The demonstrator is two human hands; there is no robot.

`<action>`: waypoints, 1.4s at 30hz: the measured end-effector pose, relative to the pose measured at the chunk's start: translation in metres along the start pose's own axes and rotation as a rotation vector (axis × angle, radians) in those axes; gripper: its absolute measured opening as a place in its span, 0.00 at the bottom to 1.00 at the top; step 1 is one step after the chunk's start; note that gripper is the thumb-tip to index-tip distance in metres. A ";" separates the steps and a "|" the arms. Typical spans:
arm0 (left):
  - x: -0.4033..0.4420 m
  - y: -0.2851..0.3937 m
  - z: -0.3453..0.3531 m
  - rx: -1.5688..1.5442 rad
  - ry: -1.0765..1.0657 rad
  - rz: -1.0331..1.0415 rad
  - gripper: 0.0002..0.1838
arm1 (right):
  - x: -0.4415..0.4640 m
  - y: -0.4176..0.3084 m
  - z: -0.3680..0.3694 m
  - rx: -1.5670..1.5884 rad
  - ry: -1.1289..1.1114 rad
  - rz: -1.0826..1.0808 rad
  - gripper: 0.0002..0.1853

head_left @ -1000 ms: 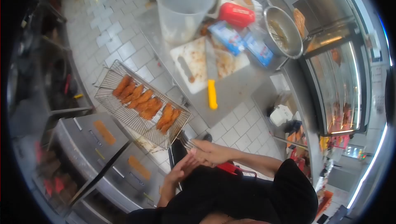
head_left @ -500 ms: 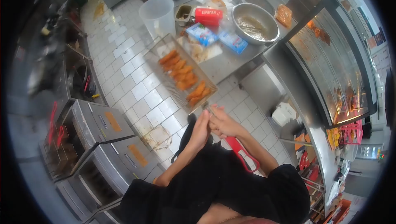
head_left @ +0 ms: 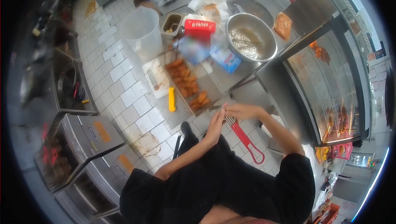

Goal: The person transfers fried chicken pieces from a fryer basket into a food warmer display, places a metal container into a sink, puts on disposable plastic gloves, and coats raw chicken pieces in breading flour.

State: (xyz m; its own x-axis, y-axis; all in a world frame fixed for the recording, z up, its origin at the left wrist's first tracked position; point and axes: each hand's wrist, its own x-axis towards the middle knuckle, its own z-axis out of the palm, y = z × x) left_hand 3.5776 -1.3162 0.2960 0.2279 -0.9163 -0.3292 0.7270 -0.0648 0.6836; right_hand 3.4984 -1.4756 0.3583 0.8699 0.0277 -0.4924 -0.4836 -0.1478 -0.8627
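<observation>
A wire fry basket [head_left: 212, 84] holds several golden-brown fried pieces [head_left: 185, 80] and sits over the steel worktable, at its near end. Its metal handle leads back to a long red grip [head_left: 247, 142]. My left hand [head_left: 215, 125] is closed around the metal part of the handle. My right hand [head_left: 244, 111] closes on the same part from the other side, its fingertips partly hidden. Left of the basket lie a white cutting board [head_left: 155, 78] and a yellow-handled knife [head_left: 171, 99]. Blue-and-white packets [head_left: 225, 58] lie beyond it.
On the worktable stand a large translucent tub [head_left: 141, 32], a steel bowl [head_left: 252, 38], a red packet [head_left: 199, 28] and a small metal container [head_left: 172, 23]. A glass display case [head_left: 326, 88] rises at right. Steel fryer units [head_left: 93, 131] stand at left above the tiled floor.
The basket has moved right in over the worktable, uncovering the cutting board and yellow-handled knife. My right hand has shifted right, and more of the red grip shows.
</observation>
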 end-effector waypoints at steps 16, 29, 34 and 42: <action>-0.019 0.011 0.048 0.406 0.206 -0.102 0.20 | 0.309 0.098 -0.289 -0.580 0.841 0.227 0.16; 0.101 0.095 0.268 0.722 -0.032 1.157 0.15 | -0.009 0.046 -0.216 0.304 1.313 -0.553 0.13; 0.333 -0.025 0.404 0.995 -0.598 0.998 0.29 | -0.221 0.161 -0.166 1.252 1.335 -0.967 0.39; 0.341 -0.207 0.489 1.278 -0.369 0.785 0.54 | -0.353 0.259 -0.086 1.496 1.281 -1.438 0.22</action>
State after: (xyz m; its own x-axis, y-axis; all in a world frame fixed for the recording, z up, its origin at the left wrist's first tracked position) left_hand 3.1881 -1.8087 0.3602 -0.0329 -0.9116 0.4097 -0.5594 0.3565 0.7483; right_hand 3.0746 -1.6082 0.3184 -0.0823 -0.9966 0.0001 0.9741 -0.0805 -0.2114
